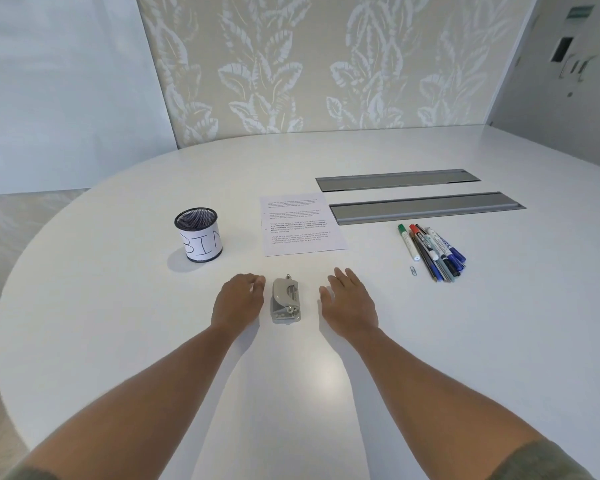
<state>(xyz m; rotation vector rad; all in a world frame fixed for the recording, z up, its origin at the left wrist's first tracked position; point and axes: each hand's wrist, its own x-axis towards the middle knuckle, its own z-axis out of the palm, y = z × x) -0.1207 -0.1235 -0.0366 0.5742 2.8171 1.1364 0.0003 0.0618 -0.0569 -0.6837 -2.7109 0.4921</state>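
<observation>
— Olive sleeves (548, 460) at the very bottom, then two bare forearms (160, 393) stretched out over the white surface (101, 323). Can you see what they frame?
— Yes, the hole punch (286, 300). It sits flat on the surface between the two hands, grey, with its long side pointing away from the person.
— And the left grip (238, 299)?
— Just beside the punch on its left, fingers loosely bent downward, holding nothing. I see a thin gap between the fingertips and the punch.
— The right grip (349, 306)?
— Spread, with the fingers straight and relaxed and the palm down. It is near the punch on its right but clearly apart from it. Whether the palm rests on the surface or floats just above it, I cannot tell.
— What lies beyond?
— Off to the right there is a small paper clip (413, 270). Just behind it is a bundle of pens (433, 252) and markers with green, red and blue caps, lying side by side.
— Straight ahead?
— A printed sheet (302, 225) lies flat past the punch. Left of it a black mesh cup (198, 235) stands upright, wrapped in a paper label reading "BIN".
— Farther?
— Two long grey metal strips (426, 208) are set into the surface, one behind the other. Behind them is a wall (291, 64) with a pale leaf pattern.
</observation>
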